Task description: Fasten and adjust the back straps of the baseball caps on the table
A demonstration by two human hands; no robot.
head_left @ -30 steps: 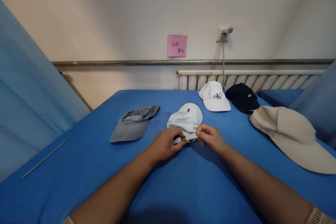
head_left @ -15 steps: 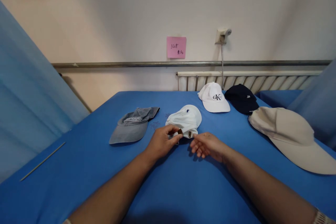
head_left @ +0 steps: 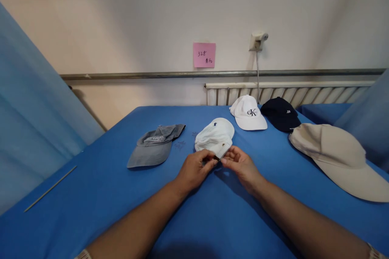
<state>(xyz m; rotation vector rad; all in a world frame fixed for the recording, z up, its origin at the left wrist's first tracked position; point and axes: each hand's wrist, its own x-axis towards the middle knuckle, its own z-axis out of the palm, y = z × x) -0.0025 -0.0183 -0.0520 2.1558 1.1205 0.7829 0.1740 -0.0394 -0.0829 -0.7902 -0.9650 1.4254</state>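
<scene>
A pale white baseball cap (head_left: 214, 134) with a small dark blue emblem lies in front of me, its brim pointing away and its back strap toward me. My left hand (head_left: 197, 166) pinches the strap near a dark metal buckle (head_left: 216, 158). On the other side, my right hand (head_left: 241, 164) grips the strap's right part between thumb and fingers. The two hands nearly meet at the buckle, and their fingertips hide part of the strap.
On the blue-covered table (head_left: 188, 218) lie a grey cap (head_left: 154, 144) to the left, a white cap (head_left: 248, 113), a black cap (head_left: 280, 114) and a large beige cap (head_left: 337, 149) to the right. A thin stick (head_left: 50, 188) lies at far left. Blue curtains (head_left: 36, 109) hang beside the table.
My right hand, loose beside the cap before, has closed on the strap. The cap has turned and tilted slightly, and my left hand has shifted a little right with the buckle.
</scene>
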